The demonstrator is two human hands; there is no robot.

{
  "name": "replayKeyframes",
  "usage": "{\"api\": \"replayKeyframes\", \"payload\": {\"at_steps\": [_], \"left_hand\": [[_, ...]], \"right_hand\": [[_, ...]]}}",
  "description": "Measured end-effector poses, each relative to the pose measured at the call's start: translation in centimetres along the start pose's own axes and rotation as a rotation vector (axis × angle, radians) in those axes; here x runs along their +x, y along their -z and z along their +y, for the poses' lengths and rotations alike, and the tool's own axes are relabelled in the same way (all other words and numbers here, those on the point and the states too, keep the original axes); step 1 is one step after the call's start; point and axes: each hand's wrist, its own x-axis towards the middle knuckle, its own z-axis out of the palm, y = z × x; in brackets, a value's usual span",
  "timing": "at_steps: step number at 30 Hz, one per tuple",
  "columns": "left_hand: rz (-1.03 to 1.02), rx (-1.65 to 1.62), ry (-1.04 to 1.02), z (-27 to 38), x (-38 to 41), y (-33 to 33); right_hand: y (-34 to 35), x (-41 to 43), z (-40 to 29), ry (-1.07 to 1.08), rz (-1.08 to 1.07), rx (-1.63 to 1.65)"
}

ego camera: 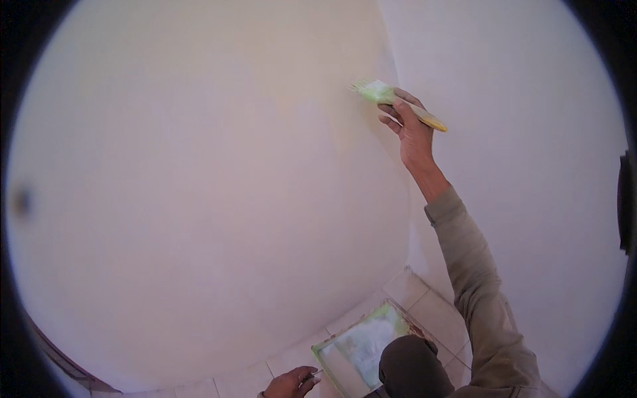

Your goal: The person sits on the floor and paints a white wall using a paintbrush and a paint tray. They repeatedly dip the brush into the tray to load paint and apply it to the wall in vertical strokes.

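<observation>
My right hand point(410, 129) holds a paintbrush point(420, 113) by its yellowish handle, near the corner where two pale walls meet. The brush's bristles are coated in light green and white paint and point left, close to the left wall point(224, 174); whether they touch it I cannot tell. My left hand point(292, 383) is low in the view, thumb and fingers pinched on a thin light-coloured item at the near left edge of a paint tray point(338, 380). What that item is cannot be made out. The tray has a green-smeared rim and whitish paint inside.
A tiled floor point(438, 318) runs along the foot of both walls. My knee point(413, 368) in dark cloth covers part of the tray. The right wall point(522, 124) rises beside my sleeved right arm. A dark object point(624, 204) shows at the far right edge.
</observation>
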Motion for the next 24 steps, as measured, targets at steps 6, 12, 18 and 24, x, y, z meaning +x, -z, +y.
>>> {"api": "replayKeyframes", "payload": {"at_steps": [6,12,18,24], "left_hand": [[0.010,-0.006,-0.030,0.6,-0.2,-0.2],[-0.152,0.050,0.093,0.8,0.3,0.8],[-0.225,0.061,0.181,1.2,1.3,1.2],[-0.200,0.037,0.193,1.1,1.0,1.0]], "right_hand": [[2.6,-5.8,5.4,-0.088,0.096,-0.162],[5.7,-6.7,3.3,-0.141,0.080,-0.450],[-2.0,9.4,-2.0,0.216,-0.058,-0.776],[-1.8,5.4,0.5,0.267,-0.047,-0.330]]}}
